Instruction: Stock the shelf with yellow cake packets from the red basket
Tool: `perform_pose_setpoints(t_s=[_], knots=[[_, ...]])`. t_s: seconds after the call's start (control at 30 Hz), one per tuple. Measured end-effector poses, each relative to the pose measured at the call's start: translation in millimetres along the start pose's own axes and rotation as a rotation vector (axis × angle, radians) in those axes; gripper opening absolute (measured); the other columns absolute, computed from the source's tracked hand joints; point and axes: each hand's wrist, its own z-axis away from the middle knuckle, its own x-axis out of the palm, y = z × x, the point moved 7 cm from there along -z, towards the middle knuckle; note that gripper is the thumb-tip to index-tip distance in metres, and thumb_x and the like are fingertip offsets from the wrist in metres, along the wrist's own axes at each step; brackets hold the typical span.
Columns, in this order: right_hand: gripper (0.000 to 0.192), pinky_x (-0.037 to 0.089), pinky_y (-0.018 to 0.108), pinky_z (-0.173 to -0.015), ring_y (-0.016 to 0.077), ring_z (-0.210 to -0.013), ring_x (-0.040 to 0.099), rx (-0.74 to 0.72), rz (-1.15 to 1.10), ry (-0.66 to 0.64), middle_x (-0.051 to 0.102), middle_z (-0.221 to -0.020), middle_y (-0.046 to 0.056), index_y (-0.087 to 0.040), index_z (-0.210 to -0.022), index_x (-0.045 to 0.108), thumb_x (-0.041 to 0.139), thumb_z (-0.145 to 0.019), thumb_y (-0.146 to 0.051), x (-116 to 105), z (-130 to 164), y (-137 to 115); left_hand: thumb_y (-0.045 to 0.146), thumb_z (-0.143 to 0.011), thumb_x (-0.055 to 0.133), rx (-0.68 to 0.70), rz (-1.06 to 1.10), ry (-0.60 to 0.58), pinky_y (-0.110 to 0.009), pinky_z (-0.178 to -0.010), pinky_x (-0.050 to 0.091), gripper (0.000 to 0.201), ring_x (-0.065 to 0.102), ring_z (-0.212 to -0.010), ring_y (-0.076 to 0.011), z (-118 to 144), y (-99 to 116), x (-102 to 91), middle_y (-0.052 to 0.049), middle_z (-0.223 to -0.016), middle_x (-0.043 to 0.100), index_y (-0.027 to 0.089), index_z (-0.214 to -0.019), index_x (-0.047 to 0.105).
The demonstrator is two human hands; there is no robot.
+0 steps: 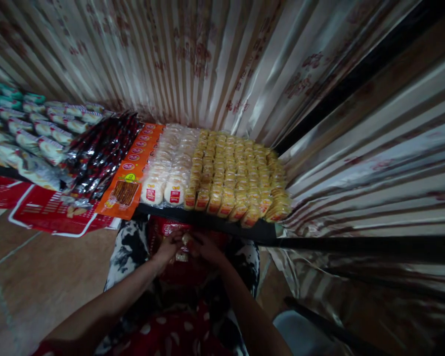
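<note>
Over a red basket between my knees, my two hands are close together. My right hand grips a small gold-wrapped snack packet at its fingertips. My left hand has its fingers curled beside that packet; what they hold, if anything, is too dark to tell. Just below the hands lies another small pale packet. On the shelf in front stand tight rows of yellow-wrapped packets. Left of them are two rows of round white packaged cakes.
Further left on the shelf lie an orange snack bag, dark red shiny packets and white and green packets. A red basket with a white handle is below left. Striped curtains hang behind; a pale tub sits lower right.
</note>
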Motion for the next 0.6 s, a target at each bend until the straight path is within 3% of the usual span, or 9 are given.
perform_pose_setpoints(t_s=[0.23, 0.43, 0.6], knots=[[0.040, 0.041, 0.038, -0.097, 0.0227, -0.109, 0.057, -0.068, -0.098, 0.034, 0.063, -0.116, 0.009, -0.016, -0.110, 0.062, 0.050, -0.080, -0.040, -11.9, 25.6, -23.5, 0.019, -0.061, 0.071, 0.006, 0.030, -0.031, -0.022, -0.061, 0.047, 0.044, 0.062, -0.064, -0.0119, 30.5, 18.9, 11.1, -0.001, -0.078, 0.064, 0.017, -0.103, 0.058], [0.052, 0.048, 0.041, -0.089, 0.0241, -0.101, 0.062, -0.033, -0.390, 0.231, 0.065, -0.112, 0.010, -0.018, -0.115, 0.054, 0.064, -0.070, -0.040, -36.0, 61.0, -33.4, 0.013, -0.064, 0.066, 0.021, 0.273, -0.045, -0.027, -0.075, 0.051, 0.041, 0.065, -0.078, -0.0149, 49.4, 31.7, 31.0, -0.004, -0.088, 0.067, 0.018, -0.103, 0.055], [0.042, 0.050, 0.039, -0.088, 0.0224, -0.097, 0.063, -0.117, -0.416, 0.469, 0.066, -0.107, 0.010, -0.019, -0.104, 0.056, 0.064, -0.069, -0.040, -60.3, 86.4, -46.4, 0.028, -0.060, 0.075, 0.092, 0.208, -0.189, -0.028, -0.076, 0.050, 0.044, 0.064, -0.081, -0.0177, 67.2, 42.2, 62.8, -0.006, -0.091, 0.068, 0.017, -0.098, 0.058]])
